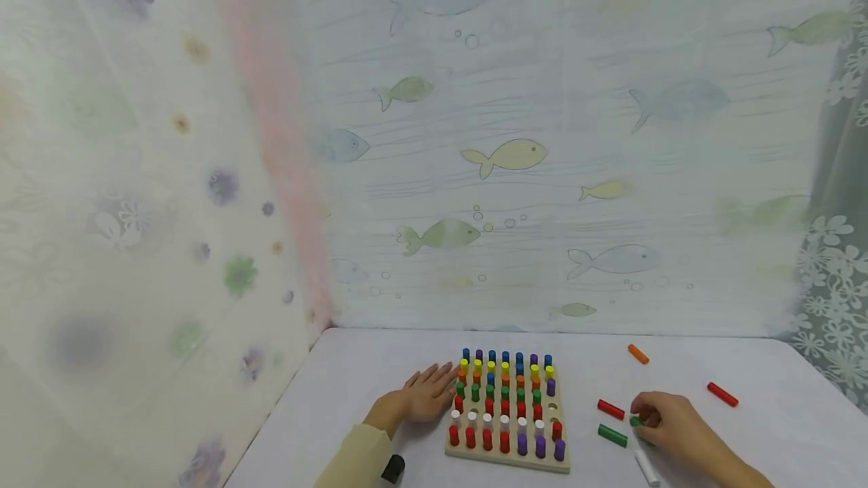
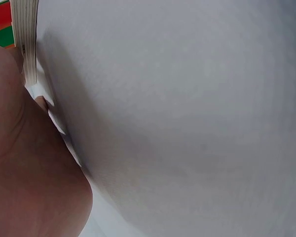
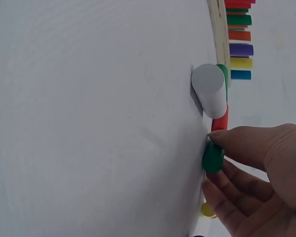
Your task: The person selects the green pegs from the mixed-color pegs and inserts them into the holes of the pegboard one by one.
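Observation:
A wooden pegboard (image 1: 505,459) stands on the table, with rows of coloured pegs upright in it; a few holes show near its right edge and one at the left. Beside its left edge my left hand (image 1: 429,395) rests on the table, fingers extended, fingertips at the board. To the right of the board, my right hand (image 1: 667,422) pinches a green peg (image 3: 213,158) between thumb and fingers, low at the table. Around that hand lie a red peg (image 1: 611,409), another green peg (image 1: 613,435) and a white peg (image 1: 647,468).
An orange peg (image 1: 638,354) lies farther back, and another red peg (image 1: 722,394) lies to the right. A black object (image 1: 393,468) is by the left sleeve. A yellow rounded end (image 3: 207,210) shows beyond the right fingers. Patterned curtains (image 1: 515,247) hang behind the table (image 1: 380,345).

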A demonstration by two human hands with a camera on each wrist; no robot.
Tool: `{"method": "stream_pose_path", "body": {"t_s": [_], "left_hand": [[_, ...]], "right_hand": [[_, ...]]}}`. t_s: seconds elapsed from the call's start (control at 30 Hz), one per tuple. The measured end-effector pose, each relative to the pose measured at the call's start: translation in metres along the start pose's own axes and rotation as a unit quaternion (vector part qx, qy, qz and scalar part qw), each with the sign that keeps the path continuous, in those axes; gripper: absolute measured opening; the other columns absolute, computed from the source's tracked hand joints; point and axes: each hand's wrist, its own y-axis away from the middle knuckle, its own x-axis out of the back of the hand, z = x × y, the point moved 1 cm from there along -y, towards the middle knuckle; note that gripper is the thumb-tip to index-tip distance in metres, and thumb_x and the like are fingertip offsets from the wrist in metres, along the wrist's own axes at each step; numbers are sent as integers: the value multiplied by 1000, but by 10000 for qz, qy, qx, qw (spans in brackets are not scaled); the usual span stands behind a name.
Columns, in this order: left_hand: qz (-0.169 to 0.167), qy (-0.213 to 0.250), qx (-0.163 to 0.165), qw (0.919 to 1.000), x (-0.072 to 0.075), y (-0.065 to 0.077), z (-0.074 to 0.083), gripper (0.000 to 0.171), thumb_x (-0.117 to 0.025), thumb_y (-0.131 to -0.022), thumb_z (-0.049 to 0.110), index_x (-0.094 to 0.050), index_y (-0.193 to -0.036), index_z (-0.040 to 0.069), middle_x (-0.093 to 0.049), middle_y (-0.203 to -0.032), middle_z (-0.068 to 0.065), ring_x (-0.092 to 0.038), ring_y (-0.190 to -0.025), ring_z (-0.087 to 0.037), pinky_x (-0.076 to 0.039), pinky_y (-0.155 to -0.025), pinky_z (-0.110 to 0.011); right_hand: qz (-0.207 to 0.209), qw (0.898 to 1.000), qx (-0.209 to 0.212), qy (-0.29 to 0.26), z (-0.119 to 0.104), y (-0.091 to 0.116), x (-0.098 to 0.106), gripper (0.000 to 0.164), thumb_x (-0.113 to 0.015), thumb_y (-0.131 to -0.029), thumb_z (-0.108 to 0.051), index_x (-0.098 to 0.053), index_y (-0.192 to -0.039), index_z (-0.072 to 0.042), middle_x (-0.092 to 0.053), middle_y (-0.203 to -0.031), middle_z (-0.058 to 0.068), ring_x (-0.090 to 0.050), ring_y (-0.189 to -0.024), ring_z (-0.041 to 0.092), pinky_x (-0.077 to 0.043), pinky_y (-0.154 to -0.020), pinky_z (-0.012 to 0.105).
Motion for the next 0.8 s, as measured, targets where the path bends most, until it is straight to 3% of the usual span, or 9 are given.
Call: {"method": "stream_pose_path", "body": {"t_s": [0.33, 0.5, 0.63, 0.8], "left_hand": [[-45, -165, 79, 9998, 13, 15, 16, 58, -30, -110, 50, -27, -164, 27, -24, -170, 1, -17, -157, -27, -13, -125, -55], [-28, -117, -9, 9999, 9, 11, 11, 61, -26, -110, 54, -22, -165, 29, -21, -171, 0, -15, -157, -29, -11, -125, -57], [39, -31, 1, 10000, -1, 0, -1, 62, -25, -108, 57, -22, -165, 31, -20, -171, 2, -13, -158, -27, -9, -126, -56], [24, 0, 33, 10000, 3, 4, 4, 60, -26, -109, 54, -23, -165, 29, -20, -171, 1, -13, -158, -27, -9, -126, -56]], "right_hand": [[-101, 9992, 398, -4, -1, -1, -2, 16, -73, -91, -6, -69, -105, -3, -66, -85, -4, -56, -72, 6, -50, -64, 23], [-30, 9992, 357, -194, -1, -1, -2, 17, -74, -92, -9, -69, -107, -4, -70, -90, -2, -61, -76, 9, -52, -66, 24], [-23, 9984, 229, -510, -3, 0, 0, 18, -73, -93, -12, -70, -109, -4, -72, -95, -1, -64, -82, 13, -53, -69, 25], [-195, 9926, 11, -1202, -7, -1, 2, 27, -70, -97, -18, -68, -115, 2, -73, -99, 4, -66, -87, 17, -54, -68, 27]]}}
